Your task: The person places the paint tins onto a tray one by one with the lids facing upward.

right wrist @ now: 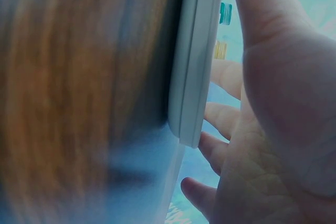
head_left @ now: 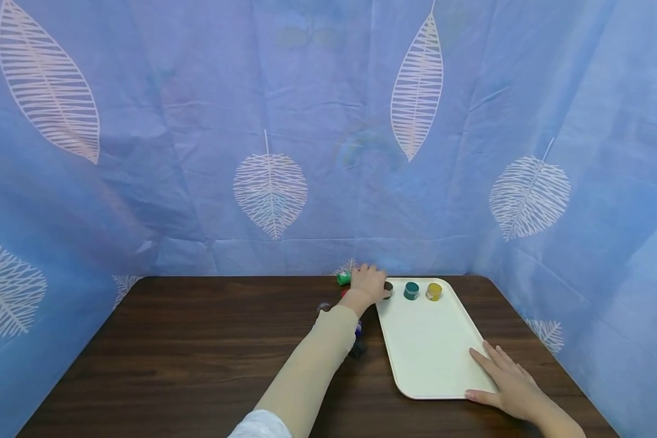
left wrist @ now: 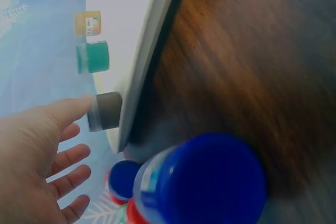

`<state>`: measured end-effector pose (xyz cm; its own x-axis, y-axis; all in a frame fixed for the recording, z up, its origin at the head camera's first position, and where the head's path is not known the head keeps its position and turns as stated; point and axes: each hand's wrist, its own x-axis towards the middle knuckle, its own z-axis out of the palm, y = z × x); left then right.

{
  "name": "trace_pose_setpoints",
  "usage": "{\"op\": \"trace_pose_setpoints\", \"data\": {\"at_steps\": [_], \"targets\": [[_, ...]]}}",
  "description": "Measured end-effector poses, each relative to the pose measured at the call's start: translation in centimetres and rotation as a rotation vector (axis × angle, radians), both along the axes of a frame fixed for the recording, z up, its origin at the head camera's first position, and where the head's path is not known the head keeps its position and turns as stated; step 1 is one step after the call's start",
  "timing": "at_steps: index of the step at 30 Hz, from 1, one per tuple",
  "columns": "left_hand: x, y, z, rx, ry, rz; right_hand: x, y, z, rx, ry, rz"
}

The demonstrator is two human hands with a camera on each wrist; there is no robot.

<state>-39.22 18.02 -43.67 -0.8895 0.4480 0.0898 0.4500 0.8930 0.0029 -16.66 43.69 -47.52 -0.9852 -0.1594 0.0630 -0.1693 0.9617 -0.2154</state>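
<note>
My left hand (head_left: 368,285) is at the far left corner of a white tray (head_left: 429,353). In the left wrist view its thumb tip is right at a small dark paint jar (left wrist: 107,111) on the tray, while the other fingers are spread apart. A teal jar (head_left: 411,291) and a yellow jar (head_left: 434,292) stand in a row beside the dark one along the far end. At the tray's near right corner, my right hand (head_left: 506,380) rests against the rim with fingers spread, thumb at the near edge.
Left of the tray, several more jars stand on the dark wooden table (head_left: 197,340), partly hidden by the left arm. Among them are a green jar (head_left: 344,278) at the back and a large blue-lidded one (left wrist: 215,182). A blue leaf-patterned cloth (head_left: 328,182) hangs behind.
</note>
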Motion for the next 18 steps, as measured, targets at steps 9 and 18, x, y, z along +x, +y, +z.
{"op": "trace_pose_setpoints", "data": {"at_steps": [9,18], "targets": [[1.2,-1.3,2.1,0.017,0.033,-0.081,-0.1,0.0,0.2,-0.004,-0.009,-0.004],[3.1,-3.1,3.5,-0.035,0.112,-0.212,-0.1,0.1,0.0,0.008,-0.005,-0.001]]}}
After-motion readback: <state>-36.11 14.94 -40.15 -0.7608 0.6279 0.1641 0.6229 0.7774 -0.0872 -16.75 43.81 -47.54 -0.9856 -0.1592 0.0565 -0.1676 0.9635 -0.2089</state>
